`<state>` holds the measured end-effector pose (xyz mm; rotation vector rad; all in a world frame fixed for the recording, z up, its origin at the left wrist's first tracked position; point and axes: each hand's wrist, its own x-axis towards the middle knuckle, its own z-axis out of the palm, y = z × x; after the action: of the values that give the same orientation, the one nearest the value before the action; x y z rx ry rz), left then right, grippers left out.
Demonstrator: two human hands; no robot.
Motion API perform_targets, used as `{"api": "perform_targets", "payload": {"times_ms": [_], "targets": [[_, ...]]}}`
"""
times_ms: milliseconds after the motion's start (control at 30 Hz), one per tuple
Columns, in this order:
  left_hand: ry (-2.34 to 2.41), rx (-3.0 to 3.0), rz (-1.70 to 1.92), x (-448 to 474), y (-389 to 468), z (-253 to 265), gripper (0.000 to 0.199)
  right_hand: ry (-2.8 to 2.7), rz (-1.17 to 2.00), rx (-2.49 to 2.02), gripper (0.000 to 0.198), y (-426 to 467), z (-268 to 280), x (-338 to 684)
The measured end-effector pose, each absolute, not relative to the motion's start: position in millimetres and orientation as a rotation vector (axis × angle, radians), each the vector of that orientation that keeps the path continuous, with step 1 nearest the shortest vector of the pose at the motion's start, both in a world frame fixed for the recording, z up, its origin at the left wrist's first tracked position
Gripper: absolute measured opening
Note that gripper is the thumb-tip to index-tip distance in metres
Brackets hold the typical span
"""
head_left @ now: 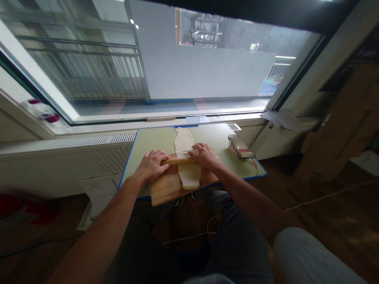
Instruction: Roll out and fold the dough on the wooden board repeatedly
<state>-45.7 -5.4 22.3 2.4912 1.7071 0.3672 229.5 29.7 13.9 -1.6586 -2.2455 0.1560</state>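
At the middle of our clock face, a wooden rolling pin (178, 161) lies crosswise on a long strip of pale dough (189, 176). The dough runs from twelve o'clock to six, its near end on a wooden board (166, 187) and its far end on a pale green table (211, 136) edged in blue. Our left hand (154, 161), at nine, has its fingers curled over one end of the pin; our right hand (205, 155), towards three, has its fingers bent over the other, though we cannot make out how its thumb sits. The board's near left corner juts past the table edge between seven and eight. Past our right hand, at about half past two, we see a pixelated object (242, 148) on the table, too masked to identify. Beyond, a wide window (222, 75) spans twelve o'clock, with a purple-capped bottle (44, 112) on its sill before ten, and loose papers (281, 118) at two. We see a ribbed radiator (97, 156) at nine and brown cardboard (340, 130) at three
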Motion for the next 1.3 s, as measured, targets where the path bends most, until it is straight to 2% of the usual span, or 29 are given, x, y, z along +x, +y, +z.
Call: {"api": "perform_targets", "payload": {"times_ms": [100,300,467,700,900,1300], "targets": [[1.726,2.469,0.344,-49,-4,21,0.035,-2.254,0.154,-1.784,0.055,38,13,219],[1.853,2.377,0.336,-8,14,18,0.058,-2.219,0.176,-1.913,0.071,49,15,212],[2.002,2.253,0.189,9,46,15,0.068,-2.097,0.210,-1.938,0.075,73,17,206],[1.976,2.163,0.124,1,89,15,0.071,-2.029,0.338,-1.993,0.070,113,20,200],[1.952,2.212,0.115,2,82,16,0.069,-2.054,0.361,-2.000,0.073,104,20,201],[1.963,2.363,0.209,8,1,16,0.060,-2.215,0.034,-1.948,0.066,8,13,205]]}}
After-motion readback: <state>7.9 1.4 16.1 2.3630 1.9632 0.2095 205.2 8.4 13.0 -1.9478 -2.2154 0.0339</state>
